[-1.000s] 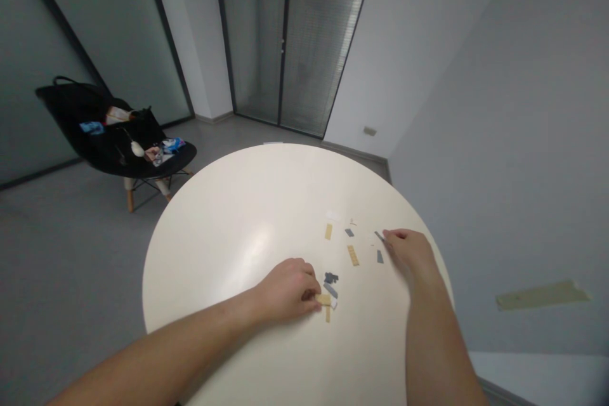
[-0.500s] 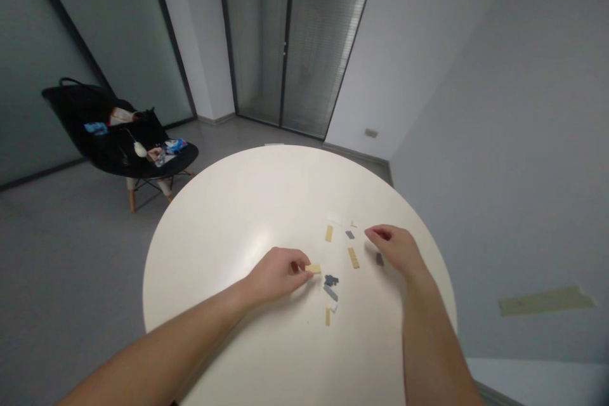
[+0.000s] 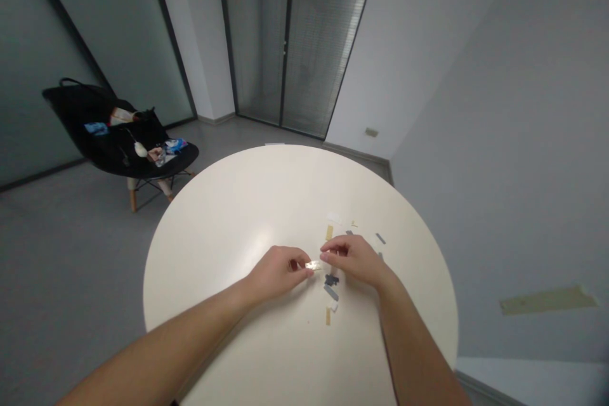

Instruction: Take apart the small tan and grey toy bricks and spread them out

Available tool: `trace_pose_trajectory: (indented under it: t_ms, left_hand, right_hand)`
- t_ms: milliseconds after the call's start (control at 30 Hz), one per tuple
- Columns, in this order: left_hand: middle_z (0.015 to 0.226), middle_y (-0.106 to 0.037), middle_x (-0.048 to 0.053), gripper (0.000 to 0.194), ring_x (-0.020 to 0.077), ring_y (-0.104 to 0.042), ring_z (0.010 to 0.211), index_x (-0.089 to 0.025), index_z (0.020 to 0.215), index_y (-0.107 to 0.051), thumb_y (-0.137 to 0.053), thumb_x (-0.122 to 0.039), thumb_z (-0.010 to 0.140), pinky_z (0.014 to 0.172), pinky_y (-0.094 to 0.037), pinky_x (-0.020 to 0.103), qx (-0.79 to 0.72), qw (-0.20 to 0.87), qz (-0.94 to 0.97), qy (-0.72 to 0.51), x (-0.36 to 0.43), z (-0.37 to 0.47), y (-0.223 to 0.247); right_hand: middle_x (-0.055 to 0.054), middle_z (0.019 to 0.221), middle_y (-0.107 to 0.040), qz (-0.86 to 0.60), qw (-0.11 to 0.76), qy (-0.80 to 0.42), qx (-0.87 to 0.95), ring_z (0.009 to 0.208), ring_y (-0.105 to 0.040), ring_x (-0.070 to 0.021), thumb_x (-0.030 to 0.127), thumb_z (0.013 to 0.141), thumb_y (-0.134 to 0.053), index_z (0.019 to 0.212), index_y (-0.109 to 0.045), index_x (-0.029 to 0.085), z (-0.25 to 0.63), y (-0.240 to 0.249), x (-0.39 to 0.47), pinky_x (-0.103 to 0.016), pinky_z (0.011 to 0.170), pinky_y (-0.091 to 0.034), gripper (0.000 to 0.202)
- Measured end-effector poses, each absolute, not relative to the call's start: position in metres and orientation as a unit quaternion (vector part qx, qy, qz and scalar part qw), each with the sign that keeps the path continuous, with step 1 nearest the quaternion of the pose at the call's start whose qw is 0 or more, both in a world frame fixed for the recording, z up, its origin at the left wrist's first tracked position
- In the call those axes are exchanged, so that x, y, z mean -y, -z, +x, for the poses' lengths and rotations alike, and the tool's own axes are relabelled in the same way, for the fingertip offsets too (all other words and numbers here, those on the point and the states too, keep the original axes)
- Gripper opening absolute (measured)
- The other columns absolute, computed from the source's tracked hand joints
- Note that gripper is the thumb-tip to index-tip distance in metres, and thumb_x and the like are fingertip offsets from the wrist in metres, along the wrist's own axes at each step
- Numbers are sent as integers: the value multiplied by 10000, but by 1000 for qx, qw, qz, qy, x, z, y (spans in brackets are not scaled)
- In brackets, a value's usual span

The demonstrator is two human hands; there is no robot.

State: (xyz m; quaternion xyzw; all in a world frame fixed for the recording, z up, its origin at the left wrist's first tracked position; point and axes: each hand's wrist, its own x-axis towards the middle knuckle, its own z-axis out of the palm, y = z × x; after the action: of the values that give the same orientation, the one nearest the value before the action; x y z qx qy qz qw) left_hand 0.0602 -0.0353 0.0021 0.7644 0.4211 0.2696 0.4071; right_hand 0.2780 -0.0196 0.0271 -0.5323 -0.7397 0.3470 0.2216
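Note:
Between the thumb and fingers of my left hand (image 3: 280,271) is a small tan toy brick plate (image 3: 313,265), its top catching the light. My right hand (image 3: 354,258) is just right of it, thumb and fingertips pinched close to the plate's end. Whatever is in that pinch is too small to make out. Below the hands lie a cluster of dark grey pieces (image 3: 332,280), a long grey piece (image 3: 331,292), a white piece (image 3: 333,307) and a narrow tan piece (image 3: 328,316).
Past my right hand lie another tan plate (image 3: 329,231), a whitish piece (image 3: 333,218), a tiny tan piece (image 3: 354,224) and a grey strip (image 3: 380,238). Everything rests on a round white table (image 3: 209,228). A black chair (image 3: 71,114) holding belongings stands left.
My right hand has moved left and slightly nearer, up to the tan plate. It uncovers the grey strip and now covers a studded tan plate. My left hand barely moved; its plate has tilted.

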Motion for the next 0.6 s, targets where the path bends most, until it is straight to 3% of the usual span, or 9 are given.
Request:
trace_pose_trajectory:
  t_ms: [167, 600]
  left_hand:
    - [690, -669, -6, 199, 113, -544, 620, -184, 819, -726, -600, -337, 833, 587, -386, 209, -425, 396, 768, -271, 34, 60, -1]
    - [764, -710, -5, 173, 115, -577, 650, -204, 883, -733, -603, -309, 837, 615, -414, 212, -412, 415, 761, -280, 33, 60, 0]
  right_hand:
    - [9, 614, -577, -503, 203, -421, 727, 512, -417, -83, 425, 658, -751, 891, -737, 154, 269, -31, 25, -213, 474, -316, 357]
    - [-12, 702, -644, -496, 185, -358, 769, 572, -500, -97, 317, 702, -706, 847, -747, 191, 269, -24, 23, -205, 518, -363, 196]
